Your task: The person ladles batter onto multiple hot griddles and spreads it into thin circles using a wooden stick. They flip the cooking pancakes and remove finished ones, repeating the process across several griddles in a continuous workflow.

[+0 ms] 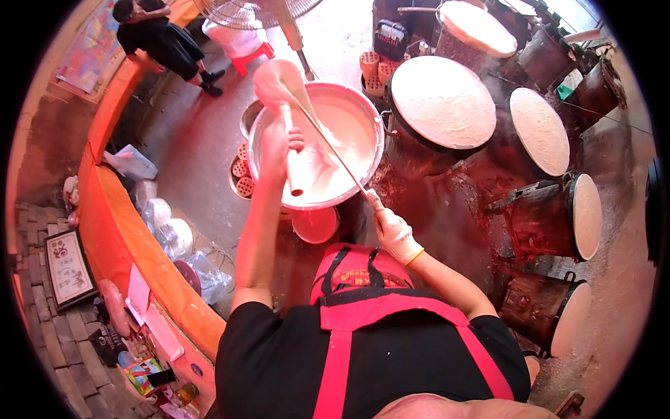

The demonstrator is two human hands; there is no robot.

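Observation:
A large round tub [380, 128] of pale batter stands before me. Above its far left part, my bare left hand [280, 137] grips the handle of a ladle [277, 78], whose bowl is coated with batter. Batter hangs from the ladle down towards the tub. My right hand [391, 228], in a knitted work glove, is closed on the near end of a long thin stick [335, 149]. The stick slants across the tub, and its far end lies at the ladle's bowl; whether they touch I cannot tell.
Several drum stoves carry round griddles covered with pale batter, the nearest griddle [443, 102] right of the tub. A red bucket [315, 225] stands below the tub. Honeycomb coal briquettes [241, 168] lie at its left. A standing fan [288, 31] is beyond; a person [167, 42] stands far left by an orange-covered counter [141, 225].

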